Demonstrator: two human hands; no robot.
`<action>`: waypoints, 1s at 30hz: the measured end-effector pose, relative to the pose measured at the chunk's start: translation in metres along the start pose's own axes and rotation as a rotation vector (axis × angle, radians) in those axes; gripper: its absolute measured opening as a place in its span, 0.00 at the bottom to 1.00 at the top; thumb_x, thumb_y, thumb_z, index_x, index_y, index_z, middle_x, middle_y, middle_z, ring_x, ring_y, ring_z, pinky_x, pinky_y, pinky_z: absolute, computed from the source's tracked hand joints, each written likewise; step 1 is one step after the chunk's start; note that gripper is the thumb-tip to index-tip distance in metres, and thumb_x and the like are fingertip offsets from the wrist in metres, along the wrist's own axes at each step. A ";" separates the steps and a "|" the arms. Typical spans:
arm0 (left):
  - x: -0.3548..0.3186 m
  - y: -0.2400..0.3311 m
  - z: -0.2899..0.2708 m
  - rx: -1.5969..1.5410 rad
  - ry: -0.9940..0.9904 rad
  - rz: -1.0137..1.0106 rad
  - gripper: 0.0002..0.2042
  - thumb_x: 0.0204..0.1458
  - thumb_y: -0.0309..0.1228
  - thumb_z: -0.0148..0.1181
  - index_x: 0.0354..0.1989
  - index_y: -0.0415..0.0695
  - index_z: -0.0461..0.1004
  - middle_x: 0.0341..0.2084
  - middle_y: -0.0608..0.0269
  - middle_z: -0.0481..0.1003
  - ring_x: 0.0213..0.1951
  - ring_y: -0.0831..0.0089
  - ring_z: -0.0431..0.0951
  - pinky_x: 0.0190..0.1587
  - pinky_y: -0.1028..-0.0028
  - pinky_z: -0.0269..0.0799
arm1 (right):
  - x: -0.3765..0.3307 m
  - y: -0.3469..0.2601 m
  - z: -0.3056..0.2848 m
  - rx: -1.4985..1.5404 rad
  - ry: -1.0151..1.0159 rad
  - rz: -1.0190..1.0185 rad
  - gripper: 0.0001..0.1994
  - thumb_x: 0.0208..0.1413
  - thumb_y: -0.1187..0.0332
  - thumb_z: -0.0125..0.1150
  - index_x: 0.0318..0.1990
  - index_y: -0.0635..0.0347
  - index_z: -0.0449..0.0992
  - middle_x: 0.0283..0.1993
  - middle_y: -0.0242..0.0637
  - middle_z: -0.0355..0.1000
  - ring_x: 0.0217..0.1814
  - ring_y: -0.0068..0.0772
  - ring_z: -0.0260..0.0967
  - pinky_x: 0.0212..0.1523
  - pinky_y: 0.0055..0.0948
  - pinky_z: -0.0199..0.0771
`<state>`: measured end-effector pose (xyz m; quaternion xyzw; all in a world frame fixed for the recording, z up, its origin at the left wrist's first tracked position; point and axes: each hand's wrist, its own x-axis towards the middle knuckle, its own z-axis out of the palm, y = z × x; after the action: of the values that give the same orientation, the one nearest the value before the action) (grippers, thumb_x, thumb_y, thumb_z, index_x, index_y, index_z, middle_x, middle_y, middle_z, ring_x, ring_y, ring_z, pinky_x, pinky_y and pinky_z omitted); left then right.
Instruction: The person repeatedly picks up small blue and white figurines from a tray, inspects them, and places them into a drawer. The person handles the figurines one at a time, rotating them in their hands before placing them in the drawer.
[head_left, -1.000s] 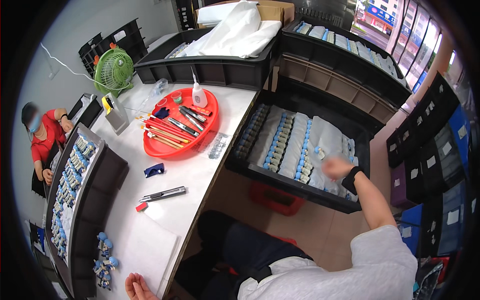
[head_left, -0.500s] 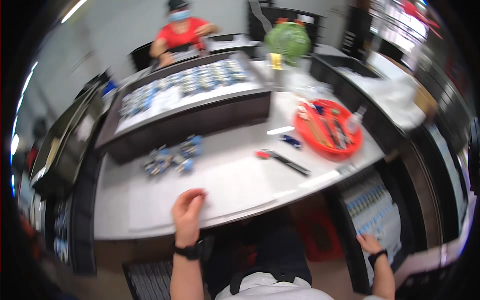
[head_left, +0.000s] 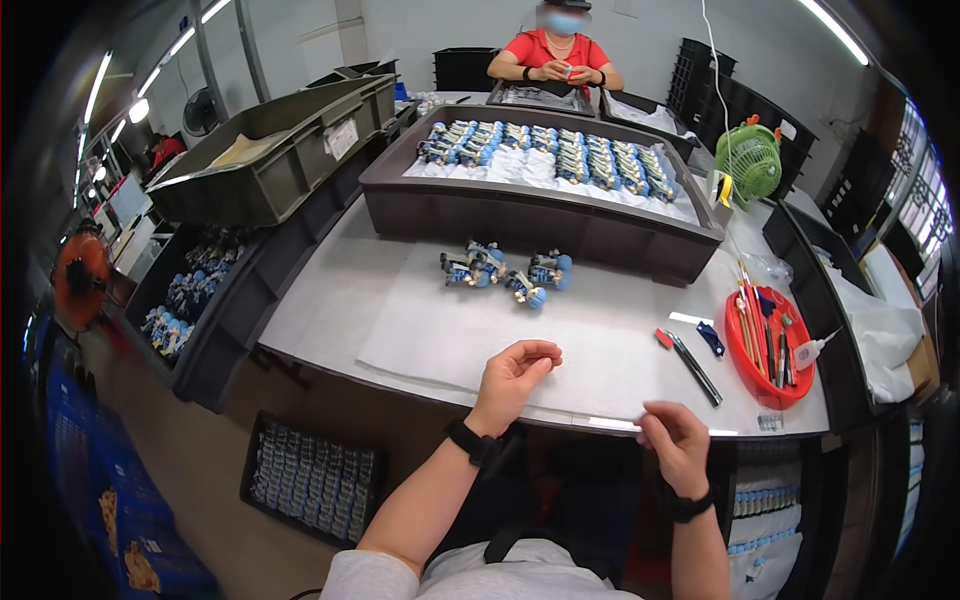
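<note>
My left hand [head_left: 512,385] hovers over the front edge of the white sheet [head_left: 420,330], thumb and fingers curled together; anything between them is too small or hidden to make out. To its right my right hand [head_left: 680,447] hangs at the table's front edge, fingers loosely bent and a little apart, with nothing visible in it. Beyond my left hand several small blue-capped figurines [head_left: 528,290] lie in a loose group on the sheet. A dark pen-like tool [head_left: 695,368] with a red piece by its tip lies beyond my right hand.
A dark crate [head_left: 540,222] of figurines in rows stands at the back. At right are a red basket [head_left: 735,330] of brushes and tools, a small white bottle [head_left: 815,350] and a green fan [head_left: 750,160]. More crates [head_left: 250,195] stack at left. A person [head_left: 555,60] sits opposite.
The view has swung left. My right hand has come up from beside the lower right crate to the table's front edge. My left hand stays in a similar curl over the sheet.
</note>
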<state>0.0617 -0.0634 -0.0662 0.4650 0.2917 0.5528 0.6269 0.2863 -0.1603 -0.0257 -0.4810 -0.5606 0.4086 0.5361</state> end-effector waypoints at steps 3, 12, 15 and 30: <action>0.000 0.001 0.003 0.011 -0.002 -0.018 0.09 0.53 0.20 0.51 0.43 0.34 0.71 0.40 0.57 0.74 0.44 0.72 0.74 0.51 0.74 0.68 | 0.037 0.008 0.034 0.018 -0.002 -0.063 0.08 0.54 0.77 0.55 0.41 0.67 0.72 0.30 0.35 0.73 0.28 0.18 0.69 0.29 0.16 0.68; -0.001 0.005 0.002 0.048 -0.002 -0.030 0.09 0.53 0.20 0.50 0.43 0.34 0.70 0.40 0.57 0.74 0.44 0.71 0.74 0.52 0.73 0.68 | 0.053 0.042 0.051 -0.063 0.104 -0.088 0.07 0.52 0.75 0.58 0.38 0.67 0.74 0.29 0.30 0.72 0.29 0.14 0.67 0.31 0.15 0.67; -0.002 0.006 0.000 0.047 0.006 -0.020 0.09 0.53 0.20 0.50 0.43 0.33 0.70 0.40 0.57 0.74 0.45 0.71 0.74 0.52 0.73 0.68 | 0.055 0.042 0.053 -0.059 0.085 -0.069 0.07 0.52 0.75 0.59 0.39 0.67 0.74 0.30 0.31 0.73 0.30 0.15 0.68 0.31 0.15 0.68; -0.016 0.077 0.028 0.150 -0.193 0.114 0.09 0.52 0.17 0.52 0.41 0.36 0.72 0.39 0.60 0.73 0.43 0.76 0.73 0.46 0.78 0.69 | 0.054 0.038 0.049 0.055 0.102 -0.003 0.09 0.50 0.75 0.60 0.39 0.67 0.74 0.29 0.33 0.74 0.30 0.16 0.68 0.30 0.16 0.67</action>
<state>0.0499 -0.0896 0.0126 0.5773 0.2437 0.5169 0.5832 0.2437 -0.0971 -0.0562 -0.4854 -0.5216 0.3983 0.5776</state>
